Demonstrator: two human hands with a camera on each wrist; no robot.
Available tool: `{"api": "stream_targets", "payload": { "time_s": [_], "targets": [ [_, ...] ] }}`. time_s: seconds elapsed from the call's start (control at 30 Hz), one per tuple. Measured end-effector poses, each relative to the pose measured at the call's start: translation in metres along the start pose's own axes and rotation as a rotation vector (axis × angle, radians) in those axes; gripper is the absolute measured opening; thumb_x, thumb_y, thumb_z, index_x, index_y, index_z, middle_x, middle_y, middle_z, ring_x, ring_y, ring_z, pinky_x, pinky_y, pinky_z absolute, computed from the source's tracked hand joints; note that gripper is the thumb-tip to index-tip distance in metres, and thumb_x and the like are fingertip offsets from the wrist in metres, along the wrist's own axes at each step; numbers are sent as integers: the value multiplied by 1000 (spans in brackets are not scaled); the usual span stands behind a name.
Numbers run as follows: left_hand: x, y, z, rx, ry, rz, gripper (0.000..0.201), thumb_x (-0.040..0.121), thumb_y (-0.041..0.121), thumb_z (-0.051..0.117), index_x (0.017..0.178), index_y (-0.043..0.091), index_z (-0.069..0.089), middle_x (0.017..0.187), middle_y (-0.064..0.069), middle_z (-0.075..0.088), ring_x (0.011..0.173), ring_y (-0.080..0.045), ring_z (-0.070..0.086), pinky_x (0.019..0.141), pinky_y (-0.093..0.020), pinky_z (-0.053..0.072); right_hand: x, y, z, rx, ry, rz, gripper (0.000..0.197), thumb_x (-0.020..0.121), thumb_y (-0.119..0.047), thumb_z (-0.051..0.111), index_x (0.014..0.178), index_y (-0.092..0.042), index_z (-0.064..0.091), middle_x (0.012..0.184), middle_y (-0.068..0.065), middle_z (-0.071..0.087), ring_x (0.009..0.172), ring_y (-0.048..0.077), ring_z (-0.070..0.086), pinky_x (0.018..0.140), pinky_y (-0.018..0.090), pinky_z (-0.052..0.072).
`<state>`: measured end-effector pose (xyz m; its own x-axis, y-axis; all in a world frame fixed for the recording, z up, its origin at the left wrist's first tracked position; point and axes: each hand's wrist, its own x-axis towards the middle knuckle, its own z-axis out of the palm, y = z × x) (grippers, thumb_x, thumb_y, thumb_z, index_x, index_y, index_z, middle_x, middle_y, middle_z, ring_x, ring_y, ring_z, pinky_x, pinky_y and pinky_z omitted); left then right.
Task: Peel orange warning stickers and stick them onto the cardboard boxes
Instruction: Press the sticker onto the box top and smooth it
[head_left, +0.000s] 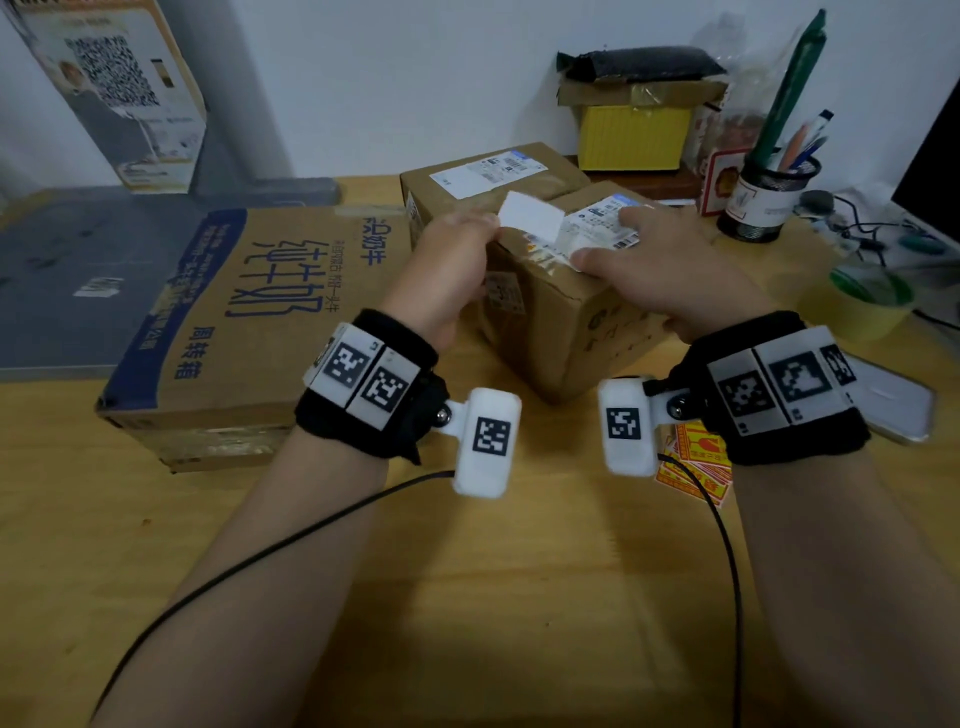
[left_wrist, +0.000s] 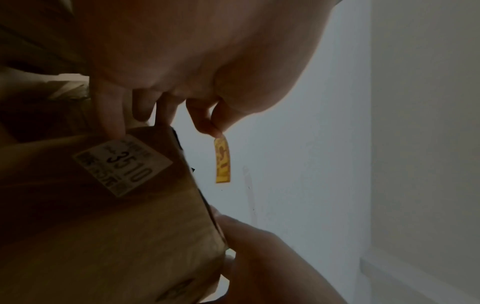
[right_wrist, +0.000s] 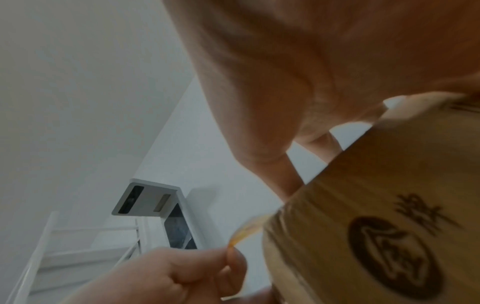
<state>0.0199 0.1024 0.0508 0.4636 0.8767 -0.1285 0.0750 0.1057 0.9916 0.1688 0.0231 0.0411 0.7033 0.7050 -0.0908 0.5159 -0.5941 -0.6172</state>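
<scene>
Pinching an orange sticker (head_left: 530, 217) by its edge, my left hand (head_left: 457, 260) holds it above the small cardboard box (head_left: 561, 312). My right hand (head_left: 660, 265) lies flat-fingered on the box top at 2 o'clock from the left hand, grasping nothing.

Left wrist view, dim. Left hand (left_wrist: 197, 61) fills the upper frame; thumb and forefinger pinch the top edge of an orange sticker (left_wrist: 222, 160), which hangs edge-on against the pale wall (left_wrist: 324, 144) — just beside the cardboard box (left_wrist: 116, 236), not touching. One finger touches a white label (left_wrist: 122, 164) reading "3510". Right hand (left_wrist: 272, 267) touches the box's edge at lower right.
</scene>
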Motion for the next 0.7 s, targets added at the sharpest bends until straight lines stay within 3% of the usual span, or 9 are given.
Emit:
{"api": "stream_targets", "payload": {
  "time_s": [0.1,0.23,0.3,0.37,0.43,0.5,0.6,0.67,0.7],
  "targets": [
    [-2,0,-3,40,-34,-47,15,104,19,49,112,13,60,119,-9,62,119,-27,58,99,-47,53,-9,-5,-2,-51,-34,-54,74,90,-57,63,153,-24,41,163,10,29,131,35,50,101,50,51],
    [-8,8,-16,247,-100,-39,23,103,17,48,82,17,55,83,0,61,80,-14,63,78,-32,52,-29,-17,-8,-56,-49,-155,56,99,-46,56,142,-11,55,150,14,49,129,31,53,85,31,44],
    [-12,13,-24,298,-125,-34,23,104,16,46,82,18,54,82,1,59,75,-14,60,72,-32,51,-36,-21,-11,-9,-72,-194,50,101,-39,58,135,-3,61,133,16,62,103,23,64,62,26,38],
    [-18,18,-29,342,-122,-33,20,105,18,46,87,22,53,91,1,59,86,-19,64,79,-43,58,-41,-24,-8,60,-93,-227,36,101,-30,58,128,-8,67,113,10,68,74,9,60,51,18,36],
    [-20,22,-33,348,-46,-5,17,104,22,48,87,26,52,94,3,59,93,-21,66,84,-53,59,-42,-28,-2,154,-113,-223,25,99,-21,58,120,-15,71,107,3,68,64,4,54,55,14,44],
    [-20,24,-35,374,11,54,15,101,26,48,87,28,55,95,6,61,95,-20,66,86,-56,58,-42,-31,3,226,-122,-214,33,98,-18,57,128,-23,66,98,-4,67,70,3,59,70,19,55],
    [-19,26,-39,456,90,207,25,102,27,48,79,24,59,82,9,58,80,-7,57,89,-42,55,-40,-32,2,282,16,-246,34,97,-23,56,129,-33,64,101,-12,60,101,13,61,82,24,53],
    [-19,27,-43,489,120,295,24,100,29,51,80,21,62,77,7,58,74,-6,55,83,-35,53,-39,-33,-1,298,169,-267,26,92,-33,55,111,-33,73,92,-11,58,121,30,50,93,35,47],
    [-19,27,-45,502,131,337,23,99,29,53,81,19,63,75,7,58,74,-7,56,80,-33,53,-39,-34,-2,326,210,-296,26,91,-37,55,102,-27,77,84,-3,64,118,33,54,94,40,48]
  ]
}}
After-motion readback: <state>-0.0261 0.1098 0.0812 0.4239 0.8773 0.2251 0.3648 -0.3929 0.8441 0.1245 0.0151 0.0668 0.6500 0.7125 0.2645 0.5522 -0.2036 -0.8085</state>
